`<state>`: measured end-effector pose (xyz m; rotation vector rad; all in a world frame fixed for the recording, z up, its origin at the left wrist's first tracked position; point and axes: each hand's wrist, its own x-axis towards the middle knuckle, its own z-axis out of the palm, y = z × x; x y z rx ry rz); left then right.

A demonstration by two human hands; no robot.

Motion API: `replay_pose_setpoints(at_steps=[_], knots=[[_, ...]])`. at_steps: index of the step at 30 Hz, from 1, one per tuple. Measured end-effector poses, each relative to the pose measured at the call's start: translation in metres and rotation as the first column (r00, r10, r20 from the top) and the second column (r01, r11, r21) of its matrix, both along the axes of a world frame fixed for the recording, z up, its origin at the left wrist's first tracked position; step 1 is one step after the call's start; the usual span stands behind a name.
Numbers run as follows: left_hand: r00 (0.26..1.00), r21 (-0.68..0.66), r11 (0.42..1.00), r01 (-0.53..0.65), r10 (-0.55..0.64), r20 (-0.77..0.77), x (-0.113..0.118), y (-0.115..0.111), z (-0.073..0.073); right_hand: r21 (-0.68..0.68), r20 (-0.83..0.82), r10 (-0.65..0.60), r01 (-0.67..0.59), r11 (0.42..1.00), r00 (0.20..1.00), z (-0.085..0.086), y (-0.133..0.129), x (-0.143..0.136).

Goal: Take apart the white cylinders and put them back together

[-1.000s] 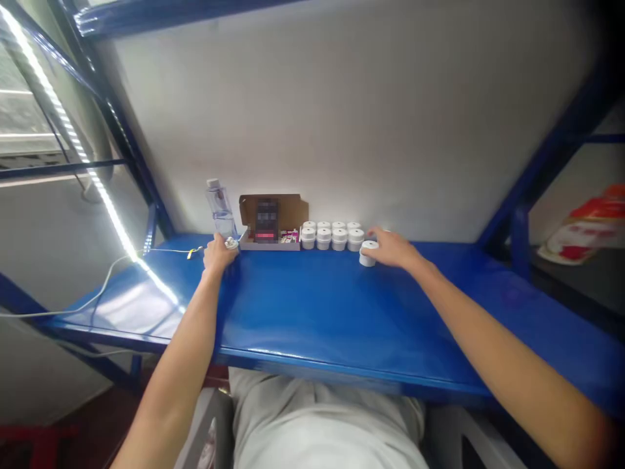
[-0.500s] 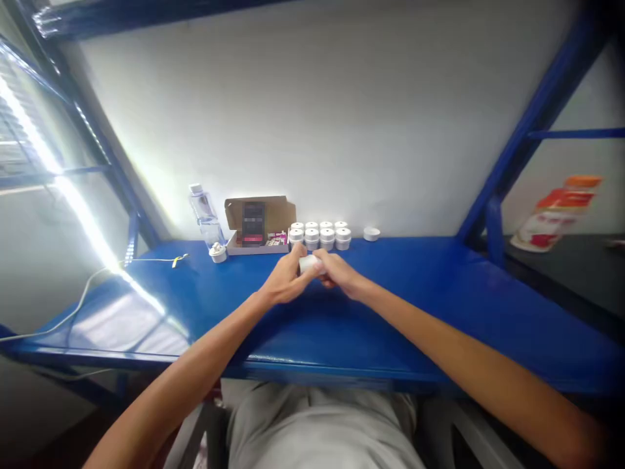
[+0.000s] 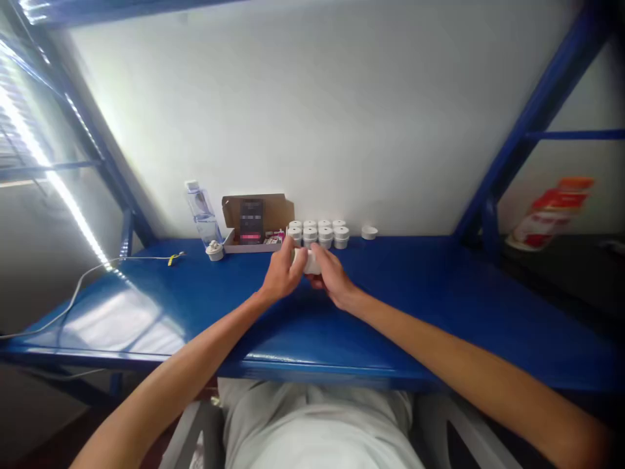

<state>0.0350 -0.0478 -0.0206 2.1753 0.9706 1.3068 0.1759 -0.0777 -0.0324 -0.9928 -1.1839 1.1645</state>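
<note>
Both my hands hold one small white round container (image 3: pixel 311 262) between them, above the blue table. My left hand (image 3: pixel 284 270) grips its left side, thumb along the near face. From the right, my right hand (image 3: pixel 333 273) closes around it, with its thumb on top and fingers curled beneath. The fingers cover much of the container. Just behind my hands stand several matching white lidded containers (image 3: pixel 340 238) in two rows. A separate low white cup or cap (image 3: pixel 370 232) sits to their right.
An open cardboard box (image 3: pixel 288 207) holding a dark phone-like device (image 3: pixel 251 221) stands left of the rows. Beside it are a white cup with small white pieces (image 3: pixel 215 251) and a clear bottle (image 3: pixel 204 213). A cable (image 3: pixel 137 258) crosses the table's left. An orange-capped bottle (image 3: pixel 549 215) stands far right.
My hands have shifted their grip on the white container, which now sits more upright, with both thumbs nearer each other. The view has moved slightly; the objects on the table stay put.
</note>
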Motion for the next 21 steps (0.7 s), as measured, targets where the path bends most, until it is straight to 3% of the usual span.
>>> replay_pose_setpoints(at_steps=[2, 4, 7, 9, 12, 16, 19, 21], knots=[[0.979, -0.224, 0.973, 0.056, -0.009, 0.204, 0.003, 0.003, 0.001, 0.327, 0.256, -0.173, 0.083, 0.941, 0.951, -0.001, 0.000, 0.003], [0.932, -0.458, 0.873, 0.168, 0.010, 0.362, 0.004, 0.007, 0.002, 0.605, 0.488, -0.329, -0.042, 0.795, 0.808, 0.000, 0.005, 0.011], [0.879, -0.662, 0.680, 0.315, 0.054, 0.473, -0.003, 0.019, 0.001, 0.756, 0.621, -0.530, -0.260, 0.601, 0.577, 0.001, 0.019, 0.029], [0.843, -0.697, 0.617, 0.366, 0.098, 0.529, -0.012, 0.029, 0.002, 0.794, 0.595, -0.626, -0.246, 0.556, 0.504, 0.002, 0.031, 0.043], [0.765, -0.672, 0.649, 0.357, 0.210, 0.609, -0.029, 0.043, 0.005, 0.821, 0.525, -0.707, -0.065, 0.567, 0.474, 0.000, 0.051, 0.073], [0.709, -0.627, 0.710, 0.319, 0.260, 0.655, -0.049, 0.058, 0.013, 0.709, 0.530, -0.736, 0.256, 0.657, 0.422, -0.010, 0.074, 0.128], [0.779, -0.571, 0.764, 0.301, 0.148, 0.609, -0.059, 0.065, 0.014, 0.528, 0.614, -0.700, 0.470, 0.707, 0.363, -0.025, 0.084, 0.165], [0.840, -0.542, 0.799, 0.261, 0.088, 0.535, -0.063, 0.070, 0.010, 0.440, 0.661, -0.671, 0.551, 0.709, 0.336, -0.034, 0.087, 0.181]])
